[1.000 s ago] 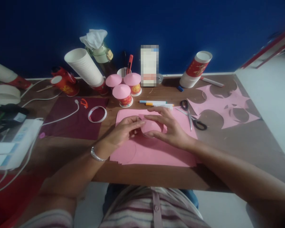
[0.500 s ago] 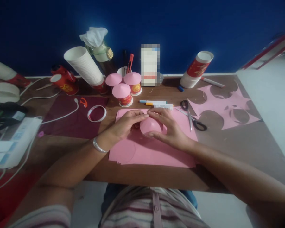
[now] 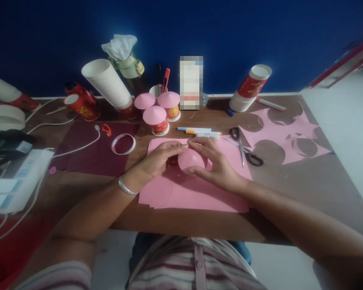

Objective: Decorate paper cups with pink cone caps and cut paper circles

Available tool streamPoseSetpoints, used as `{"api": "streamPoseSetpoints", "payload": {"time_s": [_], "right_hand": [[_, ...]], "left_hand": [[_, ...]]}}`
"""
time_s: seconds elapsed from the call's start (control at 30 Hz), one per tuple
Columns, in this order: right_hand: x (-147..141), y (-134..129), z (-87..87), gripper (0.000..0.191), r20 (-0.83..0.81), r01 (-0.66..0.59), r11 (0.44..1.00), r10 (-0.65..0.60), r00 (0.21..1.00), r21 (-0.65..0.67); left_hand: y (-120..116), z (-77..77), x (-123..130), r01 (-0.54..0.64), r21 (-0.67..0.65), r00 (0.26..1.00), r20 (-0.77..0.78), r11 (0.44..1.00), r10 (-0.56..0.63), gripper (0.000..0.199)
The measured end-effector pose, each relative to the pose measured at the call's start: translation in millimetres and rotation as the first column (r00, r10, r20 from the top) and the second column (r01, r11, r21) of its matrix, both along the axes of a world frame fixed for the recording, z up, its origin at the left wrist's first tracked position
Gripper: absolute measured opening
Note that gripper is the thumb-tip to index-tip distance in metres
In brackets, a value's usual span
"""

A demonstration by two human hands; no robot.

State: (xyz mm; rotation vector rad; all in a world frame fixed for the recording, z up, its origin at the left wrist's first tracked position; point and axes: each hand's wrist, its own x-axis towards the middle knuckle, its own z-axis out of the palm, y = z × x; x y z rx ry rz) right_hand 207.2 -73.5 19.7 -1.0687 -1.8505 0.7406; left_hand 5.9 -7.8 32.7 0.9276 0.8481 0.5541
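Observation:
A pink paper cone point(image 3: 192, 160) sits between my hands over a stack of pink paper sheets point(image 3: 196, 193). My left hand point(image 3: 161, 156) grips the cone's left upper edge, its thumb and fingers pressed together. From the right, my right hand point(image 3: 216, 163) curves round the cone, thumb at the near edge and fingers at the far edge. What lies under the cone is hidden. A circle is drawn on the top sheet at its left. Behind stand three red cups with pink cone tops point(image 3: 155, 116).
Black-handled scissors point(image 3: 242, 151) and cut pink scraps point(image 3: 286, 133) lie right. Markers point(image 3: 199, 131) rest behind the sheets. A tape roll point(image 3: 123, 144) lies left, with stacked paper cups point(image 3: 109, 84) behind. White cables and a box point(image 3: 24, 177) occupy the far left.

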Motion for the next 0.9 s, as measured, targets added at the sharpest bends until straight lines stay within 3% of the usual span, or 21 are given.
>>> {"api": "streamPoseSetpoints", "payload": {"time_s": [0.33, 0.5, 0.6, 0.73, 0.9], "right_hand": [[2, 0, 0.9, 0.065, -0.012, 0.006, 1.000, -0.006, 1.000, -0.027], [15, 2, 2.2, 0.062, -0.150, -0.045, 0.984, 0.019, 0.988, -0.174], [21, 7, 1.2, 0.069, -0.231, -0.119, 0.956, 0.056, 0.971, -0.267], [23, 10, 1.8, 0.080, -0.207, -0.141, 0.941, 0.078, 0.975, -0.308], [20, 10, 4.8, 0.073, -0.203, -0.140, 0.909, 0.063, 0.977, -0.393]], "left_hand": [[-2, 4.3, 0, -0.002, 0.004, 0.998, -0.057, 1.000, 0.002, 0.035], [-3, 5.6, -2, -0.034, 0.014, 0.998, -0.047, 0.999, 0.035, 0.040], [-1, 5.0, -8, 0.004, 0.034, 0.999, -0.043, 0.999, -0.002, 0.041], [1, 3.7, -13, 0.081, 0.035, 0.994, -0.081, 0.996, -0.078, 0.041], [0, 6.1, -9, 0.102, 0.043, 0.987, -0.130, 0.994, -0.096, 0.046]]}}
